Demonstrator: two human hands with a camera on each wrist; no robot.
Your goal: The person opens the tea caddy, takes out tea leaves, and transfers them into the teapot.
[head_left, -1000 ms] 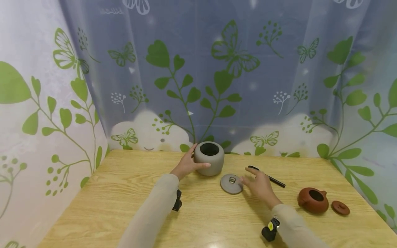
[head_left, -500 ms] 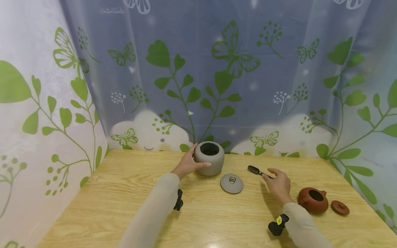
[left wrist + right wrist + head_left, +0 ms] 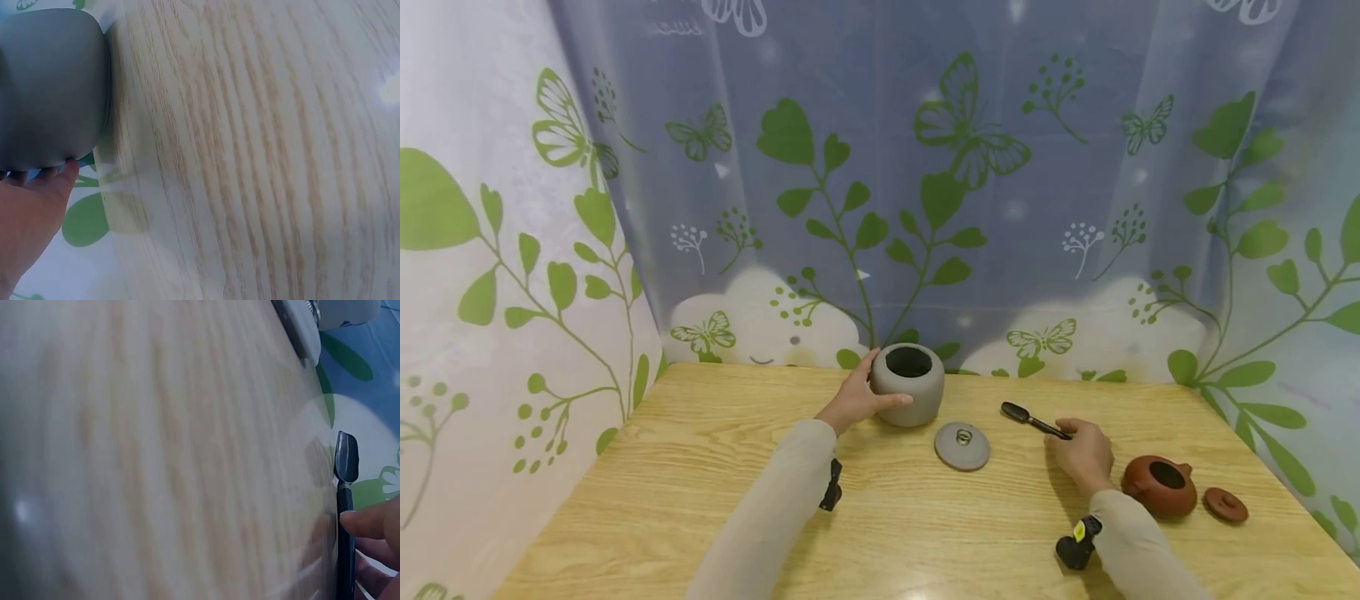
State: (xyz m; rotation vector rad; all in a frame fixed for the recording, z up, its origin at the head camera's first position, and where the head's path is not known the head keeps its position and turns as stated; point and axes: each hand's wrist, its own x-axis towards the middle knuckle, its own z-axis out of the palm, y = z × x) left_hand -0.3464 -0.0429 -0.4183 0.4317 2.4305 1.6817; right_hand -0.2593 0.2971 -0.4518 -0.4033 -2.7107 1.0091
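My left hand holds a grey round jar at the back of the table, thumb across its front and fingers round its left side. Its mouth is uncovered. In the left wrist view, fingertips touch the wall of the jar. My right hand pinches the handle of a small black scoop, whose bowl points left. In the right wrist view the thumb and fingers lie about the dark handle. The grey lid, with a ring knob, lies between jar and right hand.
A reddish-brown clay teapot, uncovered, stands just right of my right hand. Its small lid lies beside it near the table's right side. A patterned curtain rises behind the wooden table.
My right hand has moved right, away from beside the grey lid, and taken hold of the black scoop, now gripping further along its handle. The left hand stays on the jar.
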